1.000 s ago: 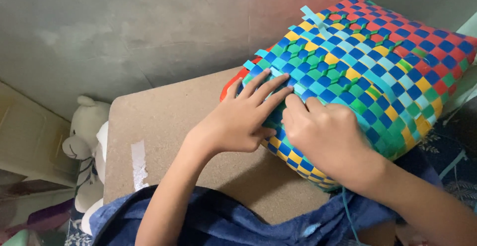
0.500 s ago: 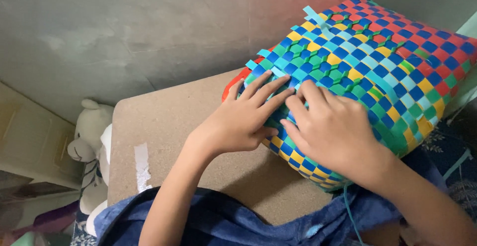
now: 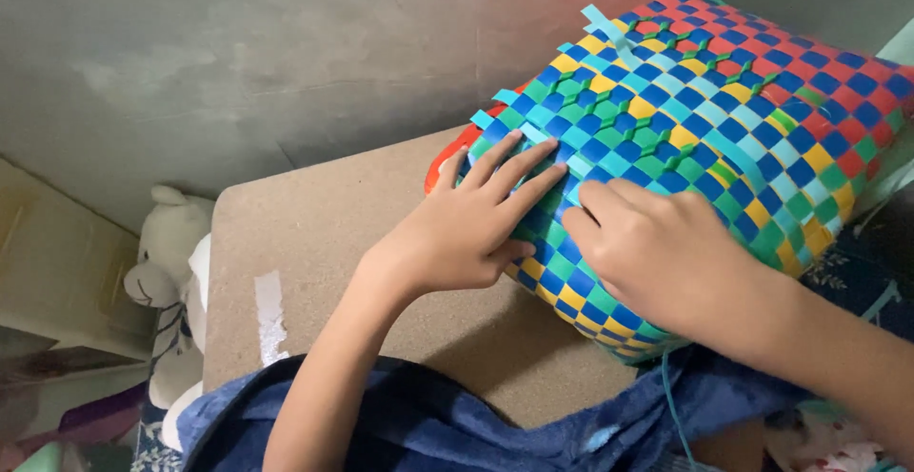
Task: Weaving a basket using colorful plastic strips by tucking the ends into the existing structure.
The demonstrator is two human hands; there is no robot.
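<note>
A large woven basket [image 3: 752, 120] of blue, green, yellow and red plastic strips lies tilted on a brown board [image 3: 324, 234], its base turned toward me. My left hand [image 3: 471, 224] rests flat on the weave near its lower left corner, fingers spread and pressing on the strips. My right hand [image 3: 666, 253] lies just beside it, fingers curled onto the weave, fingertips pinching at a light blue strip [image 3: 576, 162]. Loose light blue strip ends [image 3: 609, 29] stick up from the weave.
A white stuffed bear [image 3: 167, 262] sits beside the board at the left, by a grey wall [image 3: 238, 62]. Blue fabric [image 3: 428, 424] covers my lap below the board. A thin teal strand [image 3: 671, 405] hangs down from the basket's lower edge.
Both hands have stayed on the weave; my right hand's fingers have shifted slightly along the strips and the view has drifted a little.
</note>
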